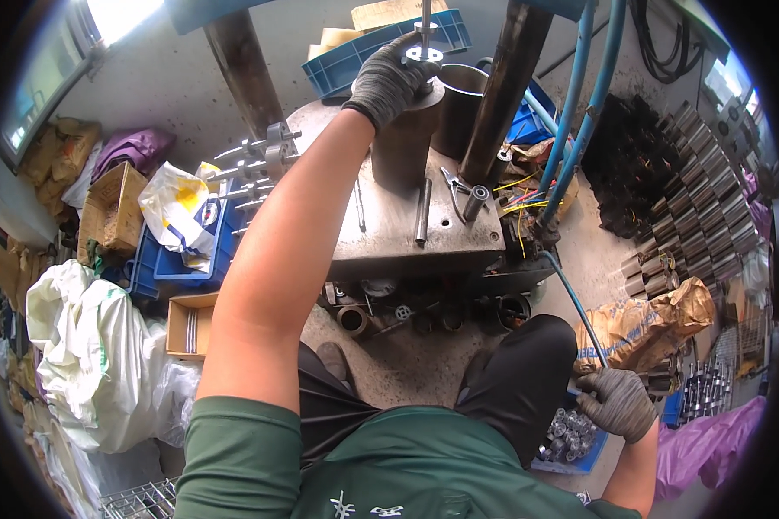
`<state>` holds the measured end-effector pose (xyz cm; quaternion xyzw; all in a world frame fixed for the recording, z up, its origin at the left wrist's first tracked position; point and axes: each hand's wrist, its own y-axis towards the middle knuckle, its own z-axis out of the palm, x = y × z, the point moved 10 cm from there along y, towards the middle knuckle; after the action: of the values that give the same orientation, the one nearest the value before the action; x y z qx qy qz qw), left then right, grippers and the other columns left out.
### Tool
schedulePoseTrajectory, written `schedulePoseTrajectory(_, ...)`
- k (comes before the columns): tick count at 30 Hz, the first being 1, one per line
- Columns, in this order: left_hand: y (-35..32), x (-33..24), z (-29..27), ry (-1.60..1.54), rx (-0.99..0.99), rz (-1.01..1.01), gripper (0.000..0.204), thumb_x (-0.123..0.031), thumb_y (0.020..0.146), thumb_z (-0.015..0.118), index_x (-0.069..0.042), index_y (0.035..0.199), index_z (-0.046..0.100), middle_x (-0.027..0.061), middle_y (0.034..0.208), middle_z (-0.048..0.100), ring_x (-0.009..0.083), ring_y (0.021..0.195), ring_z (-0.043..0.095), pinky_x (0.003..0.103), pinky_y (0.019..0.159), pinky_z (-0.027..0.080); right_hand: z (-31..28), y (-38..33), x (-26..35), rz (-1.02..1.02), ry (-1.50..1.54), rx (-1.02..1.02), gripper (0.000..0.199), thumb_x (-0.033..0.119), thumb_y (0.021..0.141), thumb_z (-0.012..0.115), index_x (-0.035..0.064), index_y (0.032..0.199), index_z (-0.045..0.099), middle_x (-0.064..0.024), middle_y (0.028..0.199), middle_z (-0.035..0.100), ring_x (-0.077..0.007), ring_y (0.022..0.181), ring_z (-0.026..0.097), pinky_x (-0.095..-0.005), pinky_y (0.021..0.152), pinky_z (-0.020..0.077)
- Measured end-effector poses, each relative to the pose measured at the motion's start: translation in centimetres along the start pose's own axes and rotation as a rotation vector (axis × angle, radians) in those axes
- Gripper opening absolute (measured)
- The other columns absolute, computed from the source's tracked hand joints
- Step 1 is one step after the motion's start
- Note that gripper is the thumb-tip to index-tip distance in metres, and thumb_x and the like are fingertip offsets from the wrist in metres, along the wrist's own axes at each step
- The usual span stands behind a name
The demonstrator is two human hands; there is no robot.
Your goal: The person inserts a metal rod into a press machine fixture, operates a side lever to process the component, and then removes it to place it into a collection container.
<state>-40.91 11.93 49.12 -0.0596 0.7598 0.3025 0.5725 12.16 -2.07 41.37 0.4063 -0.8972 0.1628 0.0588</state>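
My left hand [386, 85], in a grey knit glove, reaches far forward with its fingers closed round a flanged metal part [423, 59]. This part stands at the top of an upright steel cylinder [402, 154], directly under a thin vertical rod [425, 16]. The fingertips are partly hidden behind it. At the lower right my right hand [620, 405], gloved alike, is closed at the low end of a long blue-green lever [573, 298]. The cylinder rests on a worn metal machine table [363, 246], near pliers [455, 192], a short bar [423, 212] and a small bushing [475, 202].
Two dark columns [244, 73] [504, 95] flank the table. Round-ended shafts [264, 169] lie at its left. Blue hoses [577, 112] hang at the right. Stacked steel tubes [697, 190] stand farther right. A blue tray of small metal parts [571, 434] sits below my right hand.
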Motion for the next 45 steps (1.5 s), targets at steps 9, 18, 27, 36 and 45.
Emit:
schedulePoseTrajectory(9, 0.7, 0.8, 0.1, -0.022, 0.006, 0.043, 0.059, -0.02, 0.09, 0.085, -0.018, 0.145, 0.062, 0.0073, 0.09, 0.073, 0.0117, 0.073, 0.066, 0.029, 0.072, 0.059, -3.3, 1.1, 0.4, 0.056, 0.11, -0.038, 0.033, 0.022, 0.086, 0.072, 0.0043, 0.114, 0.077, -0.0197, 0.099, 0.075, -0.0394, 0.088, 0.073, -0.0449, 0.083, 0.0589)
schedulePoseTrajectory(18, 0.2, 0.9, 0.2, -0.137, -0.004, -0.03, 0.057, -0.018, 0.09, 0.086, -0.014, 0.143, 0.063, 0.0061, 0.09, 0.073, 0.012, 0.074, 0.067, 0.029, 0.069, 0.06, -3.4, 1.1, -0.2, 0.055, 0.069, -0.003, 0.031, 0.022, 0.088, 0.071, 0.0049, 0.114, 0.076, -0.0184, 0.099, 0.075, -0.0359, 0.084, 0.073, -0.0432, 0.078, 0.0591)
schedulePoseTrajectory(27, -0.6, -0.5, 0.0, -0.204, 0.01, -0.009, 0.034, -0.016, 0.09, 0.086, -0.007, 0.12, 0.075, 0.0045, 0.092, 0.073, 0.011, 0.078, 0.068, 0.029, 0.069, 0.062, -1.9, 0.5, -0.2, -0.045, -0.043, 0.019, 0.035, 0.021, 0.086, 0.072, 0.0052, 0.116, 0.075, -0.0196, 0.097, 0.075, -0.0394, 0.09, 0.073, -0.0474, 0.084, 0.0584)
schedulePoseTrajectory(36, -0.4, -0.4, -0.2, -0.057, -0.013, -0.008, 0.038, -0.022, 0.089, 0.087, -0.005, 0.121, 0.074, 0.005, 0.096, 0.076, 0.0107, 0.082, 0.071, 0.027, 0.076, 0.061, -2.8, 0.7, -0.1, -0.033, 0.07, -0.033, 0.029, 0.018, 0.09, 0.069, 0.0048, 0.114, 0.075, -0.02, 0.096, 0.074, -0.0403, 0.091, 0.072, -0.0476, 0.084, 0.058)
schedulePoseTrajectory(45, 0.0, 0.4, -0.7, -0.105, -0.028, -0.043, 0.039, -0.023, 0.09, 0.087, -0.005, 0.122, 0.074, 0.005, 0.094, 0.077, 0.0107, 0.078, 0.071, 0.027, 0.071, 0.062, -1.4, 0.6, -1.0, -0.054, 0.004, 0.007, 0.03, 0.019, 0.091, 0.068, 0.0054, 0.116, 0.076, -0.0202, 0.095, 0.075, -0.0404, 0.092, 0.071, -0.0495, 0.084, 0.0573)
